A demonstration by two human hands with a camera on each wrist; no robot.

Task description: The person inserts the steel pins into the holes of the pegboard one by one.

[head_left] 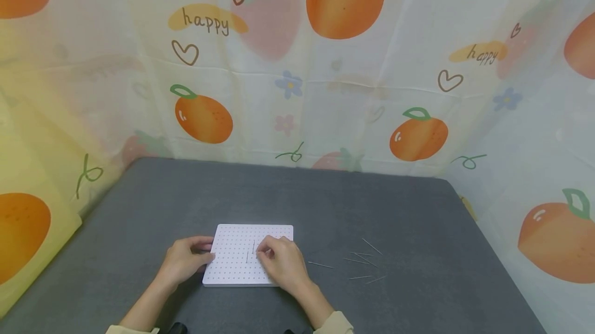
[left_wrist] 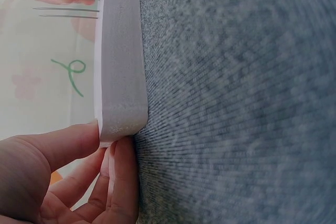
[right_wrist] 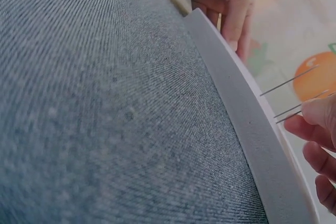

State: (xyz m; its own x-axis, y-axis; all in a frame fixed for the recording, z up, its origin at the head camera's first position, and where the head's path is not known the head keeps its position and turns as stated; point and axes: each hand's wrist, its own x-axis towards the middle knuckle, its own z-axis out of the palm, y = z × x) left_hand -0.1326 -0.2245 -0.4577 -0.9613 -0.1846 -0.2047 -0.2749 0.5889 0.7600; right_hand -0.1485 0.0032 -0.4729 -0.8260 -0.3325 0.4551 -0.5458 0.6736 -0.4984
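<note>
Fingertips and thumb of the right hand point(head_left: 284, 264) pinch a thin, straight, grey metal needle point(right_wrist: 289, 117) whose lower end meets the top of a flat white board with rounded corners and rows of small holes point(head_left: 225, 272); whether that end sits inside a hole, I cannot tell. Two more slender metal needles point(left_wrist: 65, 9) stand upright in the board, just beside the pinched one. The left hand point(head_left: 183, 259) grips the board's left edge, thumb at the upper rim and the other fingers against the side. The board lies on a dark grey cloth-covered table point(head_left: 162, 194). To its right, several loose, thin silvery needles point(head_left: 372, 246) lie scattered at various angles, one near the right hand. Behind hangs a pale curtain printed with oranges, strawberries and hearts point(head_left: 344, 81).
</note>
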